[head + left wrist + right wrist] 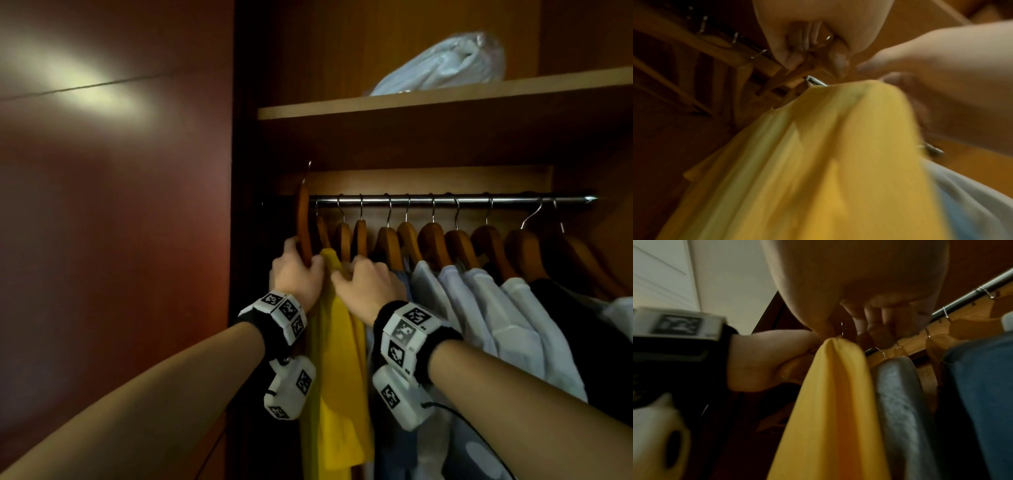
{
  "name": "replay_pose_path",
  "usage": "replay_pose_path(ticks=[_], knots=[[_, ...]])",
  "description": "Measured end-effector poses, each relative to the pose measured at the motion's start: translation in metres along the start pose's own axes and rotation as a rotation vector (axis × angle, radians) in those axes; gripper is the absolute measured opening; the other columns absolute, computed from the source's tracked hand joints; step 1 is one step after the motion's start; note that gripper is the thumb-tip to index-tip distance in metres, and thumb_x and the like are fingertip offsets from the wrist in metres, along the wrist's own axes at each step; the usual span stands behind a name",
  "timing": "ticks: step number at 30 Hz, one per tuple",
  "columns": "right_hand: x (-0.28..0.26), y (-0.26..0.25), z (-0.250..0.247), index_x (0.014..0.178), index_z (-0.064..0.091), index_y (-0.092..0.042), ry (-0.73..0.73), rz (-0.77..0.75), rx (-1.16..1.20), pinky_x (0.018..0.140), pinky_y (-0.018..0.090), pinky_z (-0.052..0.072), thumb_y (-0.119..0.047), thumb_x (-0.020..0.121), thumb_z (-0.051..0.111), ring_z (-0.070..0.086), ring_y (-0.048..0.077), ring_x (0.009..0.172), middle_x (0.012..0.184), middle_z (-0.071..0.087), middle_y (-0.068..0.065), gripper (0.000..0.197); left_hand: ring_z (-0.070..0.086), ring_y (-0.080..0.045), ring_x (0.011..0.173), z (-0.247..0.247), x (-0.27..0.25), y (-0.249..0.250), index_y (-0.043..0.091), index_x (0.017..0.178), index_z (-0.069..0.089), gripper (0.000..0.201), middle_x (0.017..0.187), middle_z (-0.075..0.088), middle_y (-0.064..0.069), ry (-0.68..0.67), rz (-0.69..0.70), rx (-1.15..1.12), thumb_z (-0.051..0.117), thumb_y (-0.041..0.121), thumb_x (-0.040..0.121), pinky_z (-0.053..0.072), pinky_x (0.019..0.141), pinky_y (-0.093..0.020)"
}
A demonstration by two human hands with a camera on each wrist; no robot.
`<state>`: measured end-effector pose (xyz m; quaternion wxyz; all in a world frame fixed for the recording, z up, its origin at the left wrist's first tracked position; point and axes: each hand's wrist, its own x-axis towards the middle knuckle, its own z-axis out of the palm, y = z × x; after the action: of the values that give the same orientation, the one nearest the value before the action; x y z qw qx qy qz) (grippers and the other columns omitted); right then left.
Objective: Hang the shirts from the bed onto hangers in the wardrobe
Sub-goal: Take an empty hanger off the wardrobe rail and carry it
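Note:
A yellow shirt point(339, 359) hangs at the left end of the wardrobe's metal rail point(445, 200). My left hand point(298, 270) grips a bare wooden hanger point(304, 222) that stands steeply tilted, its hook above the rail. In the left wrist view the fingers point(797, 53) curl round that wood, just above the yellow shirt point(818, 162). My right hand point(366, 281) holds the top of the yellow shirt, thumb on one side and curled fingers on the other. The right wrist view shows this hand point(869, 318) over the shirt's peak point(834, 402); the hanger under the cloth is hidden.
Several wooden hangers point(431, 240) with white, grey and dark shirts point(496, 308) fill the rail to the right. A grey shirt point(900, 402) and a blue one point(982, 386) hang right beside the yellow. A plastic bag point(445, 63) lies on the shelf point(342, 108) above. The dark wardrobe door point(120, 205) stands left.

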<state>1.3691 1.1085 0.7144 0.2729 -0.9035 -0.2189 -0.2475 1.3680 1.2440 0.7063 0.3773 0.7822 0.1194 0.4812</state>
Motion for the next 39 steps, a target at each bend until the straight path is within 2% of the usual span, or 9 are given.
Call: replay_pose_path(ticks=[9, 13, 15, 17, 20, 26, 30, 35, 39], knots=[[-0.05, -0.049, -0.012, 0.106, 0.067, -0.015, 0.033, 0.079, 0.059, 0.087, 0.04, 0.052, -0.064, 0.095, 0.04, 0.063, 0.032, 0.101, 0.108, 0.064, 0.009, 0.057, 0.068, -0.021, 0.072, -0.056, -0.094, -0.006, 0.017, 0.136, 0.049, 0.047, 0.082, 0.07, -0.003, -0.178, 0.132, -0.108, 0.058, 0.03, 0.091, 0.058, 0.066, -0.04], [-0.086, -0.067, -0.003, 0.074, 0.057, -0.015, -0.097, 0.109, 0.107, 0.068, 0.033, 0.048, -0.056, 0.098, 0.043, 0.063, 0.028, 0.082, 0.082, 0.061, 0.008, 0.049, 0.063, -0.008, 0.063, -0.097, -0.141, -0.023, 0.016, 0.138, 0.046, 0.049, 0.073, 0.065, 0.006, -0.305, 0.229, -0.164, 0.059, 0.03, 0.092, 0.047, 0.052, -0.023], [-0.116, -0.08, 0.0, 0.072, 0.054, -0.013, -0.126, 0.134, 0.119, 0.057, 0.03, 0.038, -0.043, 0.104, 0.039, 0.057, 0.023, 0.069, 0.072, 0.055, 0.006, 0.047, 0.066, -0.01, 0.069, -0.122, -0.159, -0.036, 0.015, 0.139, 0.047, 0.05, 0.081, 0.069, 0.003, -0.412, 0.262, -0.227, 0.056, 0.029, 0.093, 0.054, 0.061, -0.029], [-0.149, -0.089, 0.004, 0.083, 0.059, -0.005, -0.166, 0.143, 0.092, 0.062, 0.032, 0.038, -0.038, 0.107, 0.033, 0.057, 0.026, 0.074, 0.076, 0.056, 0.009, 0.048, 0.067, -0.019, 0.072, -0.142, -0.169, -0.05, 0.016, 0.13, 0.056, 0.046, 0.083, 0.071, -0.004, -0.468, 0.279, -0.277, 0.047, 0.035, 0.089, 0.056, 0.068, -0.041], [-0.204, -0.096, 0.007, 0.091, 0.061, 0.0, -0.224, 0.152, 0.017, 0.072, 0.032, 0.041, -0.035, 0.108, 0.029, 0.06, 0.032, 0.086, 0.086, 0.06, 0.017, 0.05, 0.064, -0.026, 0.083, -0.158, -0.167, -0.065, 0.017, 0.111, 0.061, 0.037, 0.09, 0.067, -0.005, -0.467, 0.317, -0.219, 0.044, 0.033, 0.082, 0.053, 0.076, -0.039], [-0.306, -0.109, -0.021, 0.102, 0.053, -0.008, -0.317, 0.155, -0.16, 0.085, 0.043, 0.047, -0.037, 0.108, 0.027, 0.061, 0.035, 0.096, 0.103, 0.062, 0.02, 0.039, 0.04, -0.035, 0.131, -0.162, -0.165, -0.048, 0.009, 0.14, 0.037, 0.075, 0.14, 0.042, -0.013, -0.573, 0.361, 0.104, 0.074, 0.035, 0.081, 0.041, 0.104, -0.049], [-0.365, -0.096, -0.058, 0.101, 0.055, -0.01, -0.351, 0.212, -0.236, 0.083, 0.042, 0.049, -0.041, 0.106, 0.029, 0.061, 0.031, 0.088, 0.091, 0.061, 0.01, 0.04, 0.061, -0.037, 0.109, -0.154, -0.2, -0.027, 0.016, 0.115, 0.054, 0.04, 0.116, 0.065, -0.012, -0.691, 0.314, 0.016, 0.064, 0.043, 0.087, 0.051, 0.09, -0.045], [-0.437, -0.064, -0.105, 0.079, 0.054, -0.013, -0.346, 0.45, -0.372, 0.07, 0.035, 0.05, -0.048, 0.097, 0.049, 0.062, 0.029, 0.078, 0.071, 0.052, 0.002, 0.04, 0.065, -0.032, 0.098, -0.158, -0.282, 0.017, 0.027, 0.104, 0.06, 0.05, 0.1, 0.069, -0.003, -0.786, 0.642, 0.195, 0.053, 0.071, 0.084, 0.051, 0.082, -0.038], [-0.52, -0.016, -0.145, 0.081, 0.059, -0.007, -0.128, 0.8, -0.127, 0.064, 0.037, 0.058, -0.022, 0.087, 0.063, 0.07, 0.03, 0.072, 0.071, 0.064, 0.009, 0.016, 0.065, -0.029, 0.089, -0.157, -0.385, 0.075, 0.028, 0.076, 0.046, 0.049, 0.081, 0.061, 0.002, -0.983, 0.762, 0.104, 0.052, 0.076, 0.082, 0.048, 0.075, -0.035]])
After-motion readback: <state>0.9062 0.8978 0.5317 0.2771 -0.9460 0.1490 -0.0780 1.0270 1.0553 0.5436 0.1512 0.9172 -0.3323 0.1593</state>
